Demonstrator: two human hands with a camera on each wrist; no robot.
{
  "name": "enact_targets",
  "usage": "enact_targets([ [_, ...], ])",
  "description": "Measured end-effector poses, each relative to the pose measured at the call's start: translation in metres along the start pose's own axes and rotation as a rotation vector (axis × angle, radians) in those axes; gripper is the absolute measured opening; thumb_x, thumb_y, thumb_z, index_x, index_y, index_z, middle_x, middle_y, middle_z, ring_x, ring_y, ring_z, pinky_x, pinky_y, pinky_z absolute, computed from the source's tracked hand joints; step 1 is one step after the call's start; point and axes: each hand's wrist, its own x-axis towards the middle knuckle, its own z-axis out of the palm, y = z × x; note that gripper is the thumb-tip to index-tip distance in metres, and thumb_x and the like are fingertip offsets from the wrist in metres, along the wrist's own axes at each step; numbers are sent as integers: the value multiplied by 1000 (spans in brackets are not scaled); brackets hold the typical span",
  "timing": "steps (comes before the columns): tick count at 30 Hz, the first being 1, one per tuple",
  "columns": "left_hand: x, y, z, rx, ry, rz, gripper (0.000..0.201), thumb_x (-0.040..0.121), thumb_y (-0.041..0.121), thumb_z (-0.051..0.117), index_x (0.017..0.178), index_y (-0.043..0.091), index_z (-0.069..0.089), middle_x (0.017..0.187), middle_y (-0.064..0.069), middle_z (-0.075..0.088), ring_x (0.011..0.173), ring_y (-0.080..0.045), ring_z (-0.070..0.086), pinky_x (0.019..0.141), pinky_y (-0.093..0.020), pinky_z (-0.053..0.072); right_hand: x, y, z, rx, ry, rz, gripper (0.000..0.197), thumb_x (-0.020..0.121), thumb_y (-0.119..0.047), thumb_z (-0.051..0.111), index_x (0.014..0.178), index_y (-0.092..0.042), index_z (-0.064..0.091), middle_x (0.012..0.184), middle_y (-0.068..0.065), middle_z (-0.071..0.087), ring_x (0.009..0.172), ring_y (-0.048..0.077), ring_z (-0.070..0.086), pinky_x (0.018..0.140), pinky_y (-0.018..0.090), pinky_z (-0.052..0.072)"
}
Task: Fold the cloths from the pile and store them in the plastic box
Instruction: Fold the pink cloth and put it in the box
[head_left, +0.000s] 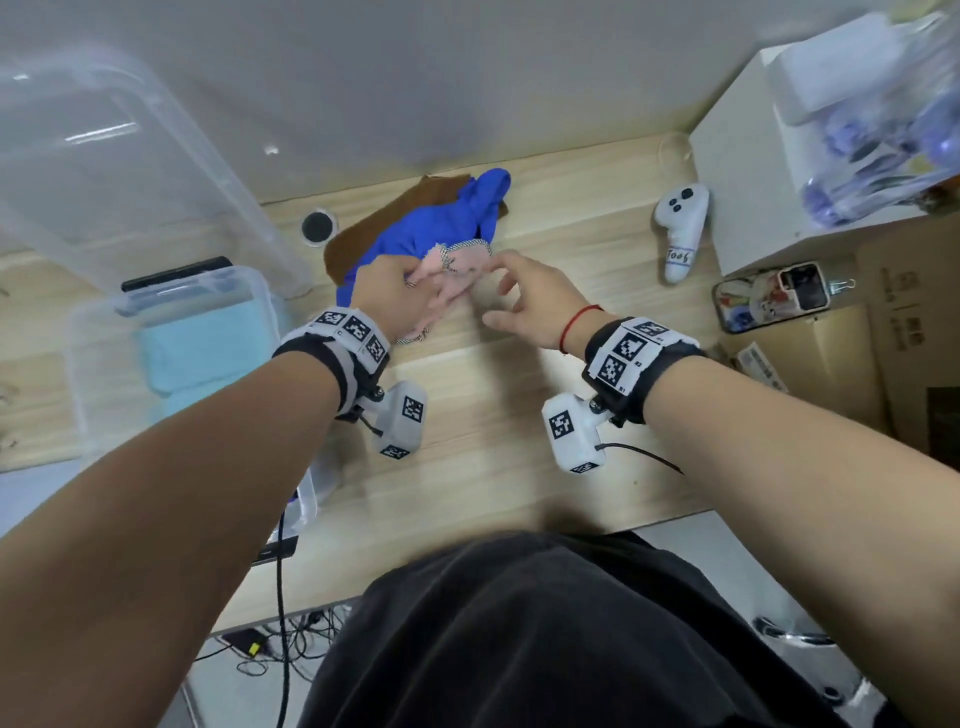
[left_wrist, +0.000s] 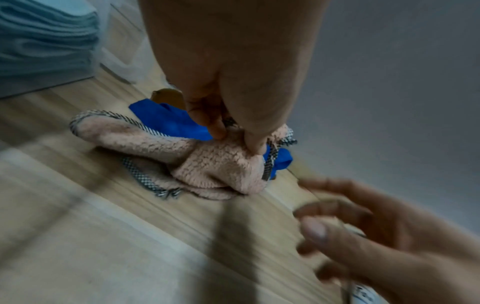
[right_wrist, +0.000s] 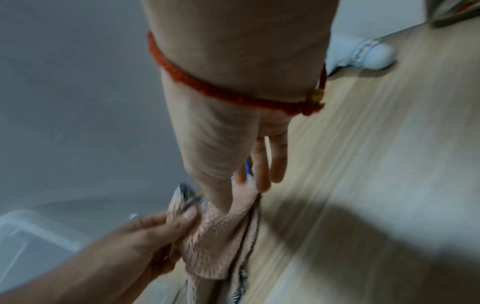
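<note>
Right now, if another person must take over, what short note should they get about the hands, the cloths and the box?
Left hand: pinches the pink cloth, pulled toward the desk's front.
Right hand: open, reaching for the same cloth, holds nothing.
Pile: blue cloth on brown cloth, unfolded, at the back of the desk.
Done: light blue cloth folded in the plastic box.
Left: fold pink, blue and brown, then store them.

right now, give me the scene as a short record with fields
left hand: pinches pink cloth
right hand: open, reaching toward the pink cloth, holds nothing
pile: blue cloth on brown cloth
plastic box: holds folded light blue cloth
surface: wooden table
</note>
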Motion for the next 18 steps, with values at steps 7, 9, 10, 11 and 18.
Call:
enact_targets([
  [7, -24, 22, -31, 63, -178, 218, 36, 82, 33, 70, 54, 23, 50, 52, 6, 46, 51, -7, 41, 51, -18, 27, 19, -45, -8, -188, 55, -342, 64, 73, -30, 78, 130, -30, 49, 129, 2, 44, 111, 23, 50, 91, 31, 46],
  [9, -30, 18, -43, 14, -133, 221, 36, 79, 33, 74, 55, 16, 54, 51, 5, 41, 51, -12, 36, 53, -27, 28, 15, -58, -16, -181, -16, -350, 37, 75, -29, 77, 104, -23, 56, 99, -3, 59, 91, 20, 55, 80, 35, 48],
  [10, -32, 15, -48, 0, -122, 217, 36, 79, 34, 75, 58, 11, 56, 52, 3, 40, 52, -14, 34, 54, -29, 27, 12, -62, -20, -192, -45, -328, 29, 76, -30, 77, 92, -23, 54, 83, -5, 58, 80, 20, 54, 73, 36, 47],
  [11, -36, 13, -52, 8, -119, 209, 38, 79, 35, 75, 61, 7, 58, 54, 0, 40, 54, -15, 33, 55, -30, 27, 9, -64, -22, -209, -49, -317, 28, 78, -31, 76, 82, -24, 50, 71, -7, 53, 72, 19, 50, 68, 36, 44],
  [18, -85, -11, -64, 179, -120, 160, 35, 80, 30, 75, 61, 10, 53, 56, 0, 46, 55, -18, 41, 59, -30, 35, -17, -71, -34, 79, 112, -339, 13, 87, -20, 62, 85, -13, 52, 75, 12, 58, 68, 18, 46, 70, 38, 44],
])
